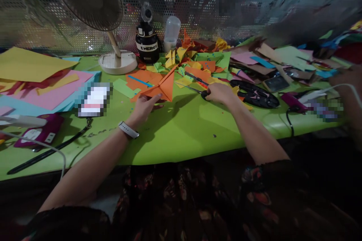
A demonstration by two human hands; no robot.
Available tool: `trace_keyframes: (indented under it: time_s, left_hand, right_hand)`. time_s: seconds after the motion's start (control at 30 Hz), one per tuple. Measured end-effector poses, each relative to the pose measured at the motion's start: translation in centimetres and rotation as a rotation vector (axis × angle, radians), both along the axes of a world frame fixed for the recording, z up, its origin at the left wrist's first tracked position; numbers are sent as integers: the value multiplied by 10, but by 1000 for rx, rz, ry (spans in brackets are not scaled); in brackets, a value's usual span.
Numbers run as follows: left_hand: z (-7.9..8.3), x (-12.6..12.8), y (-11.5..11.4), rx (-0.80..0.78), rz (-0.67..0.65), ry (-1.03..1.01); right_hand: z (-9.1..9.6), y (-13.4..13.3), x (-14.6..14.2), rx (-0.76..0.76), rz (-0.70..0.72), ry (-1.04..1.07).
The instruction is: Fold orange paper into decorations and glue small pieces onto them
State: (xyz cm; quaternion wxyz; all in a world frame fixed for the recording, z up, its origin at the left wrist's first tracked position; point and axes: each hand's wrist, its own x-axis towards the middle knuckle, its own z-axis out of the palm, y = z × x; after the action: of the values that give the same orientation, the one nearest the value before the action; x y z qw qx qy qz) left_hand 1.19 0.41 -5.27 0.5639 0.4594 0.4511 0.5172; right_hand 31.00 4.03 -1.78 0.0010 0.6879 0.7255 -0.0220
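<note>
My left hand [145,108] pinches the lower edge of a folded piece of orange paper [164,87], its pointed corner tilted up off the green tabletop [181,135]. To the right, my right hand [219,93] is closed around the handle of a pair of scissors [198,80]. Their blades are spread and point left, towards the paper but apart from it. Behind both hands lie several folded yellow and orange paper pieces [181,54]. A flat orange sheet with a blue strip [140,81] rests just behind the held paper.
A fan [117,62], a black bottle [147,45] and a clear bottle [172,32] stand at the back. Left are stacked coloured sheets [31,64], a phone [94,99] and a purple device [39,131]. A black tray [254,94] and paper scraps lie right, near another person's arm [349,94].
</note>
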Motion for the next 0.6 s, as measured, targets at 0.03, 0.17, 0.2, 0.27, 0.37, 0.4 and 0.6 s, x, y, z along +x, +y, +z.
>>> trace_keyframes:
  time_s: [0.03,0.17,0.2,0.27,0.37,0.4,0.6]
  left_hand:
    - [0,0,0,13,5,-5]
    - [2,1,-2,48,16,-26]
    - [3,1,-2,53,21,-37]
    - [6,0,0,51,44,-67]
    - [10,-1,4,29,69,-119]
    - [12,-1,6,20,66,-135]
    - [20,-4,14,17,65,-199]
  right_hand:
    - [2,2,0,-13,-3,14]
    - [9,-1,-2,-134,15,186]
    - [10,-4,-4,-185,18,303]
    - [9,-8,-10,-284,-7,619]
    - [3,-15,-26,-398,-59,1065]
    - [1,-17,-32,-434,-60,1165]
    - [-6,-31,-60,-572,2,1325]
